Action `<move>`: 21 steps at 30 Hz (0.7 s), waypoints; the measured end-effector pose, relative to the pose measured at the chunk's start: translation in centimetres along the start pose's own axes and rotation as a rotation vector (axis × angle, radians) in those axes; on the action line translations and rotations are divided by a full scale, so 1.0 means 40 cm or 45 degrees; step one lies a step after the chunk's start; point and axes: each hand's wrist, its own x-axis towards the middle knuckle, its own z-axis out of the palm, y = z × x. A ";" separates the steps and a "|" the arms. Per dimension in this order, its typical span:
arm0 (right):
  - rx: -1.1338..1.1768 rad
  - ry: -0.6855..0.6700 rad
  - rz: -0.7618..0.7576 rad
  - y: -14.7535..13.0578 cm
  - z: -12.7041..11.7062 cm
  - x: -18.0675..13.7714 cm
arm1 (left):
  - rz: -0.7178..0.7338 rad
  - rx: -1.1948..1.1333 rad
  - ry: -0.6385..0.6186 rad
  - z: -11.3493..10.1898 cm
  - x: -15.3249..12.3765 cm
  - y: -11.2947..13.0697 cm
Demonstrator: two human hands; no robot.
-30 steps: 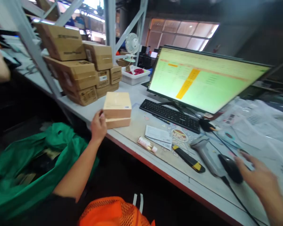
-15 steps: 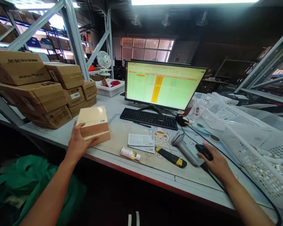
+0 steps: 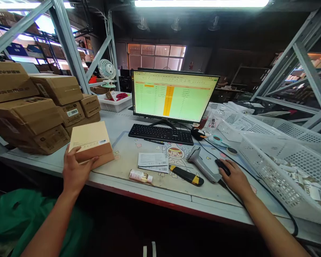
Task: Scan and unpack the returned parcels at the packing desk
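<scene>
My left hand grips the near side of a cream and brown cardboard box, thumb along its front and fingers at its left. The box's lid, with a small barcode label, sits down on its base. Over at the right, my right hand is curved over a black computer mouse. Just left of the mouse lies a grey barcode scanner. A black and yellow utility knife, a small bottle with a white cap and folded printed leaflets lie between the hands.
A monitor showing a spreadsheet stands behind a black keyboard. Brown cartons are stacked at the left. White perforated baskets line the right side. A black cable runs along the right of the desk.
The view has turned slightly right, so desk items appear further left. The gap seen under the box's lid has closed. My right hand stays on the mouse.
</scene>
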 end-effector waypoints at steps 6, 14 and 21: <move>-0.071 -0.056 0.141 -0.002 0.002 -0.003 | -0.002 -0.018 0.076 -0.007 0.042 -0.081; -0.057 -0.047 0.193 -0.015 -0.001 -0.005 | -0.399 0.128 -0.151 -0.031 0.072 -0.073; -0.061 -0.097 0.197 -0.022 -0.013 -0.001 | -0.480 0.194 -0.179 -0.036 0.063 -0.056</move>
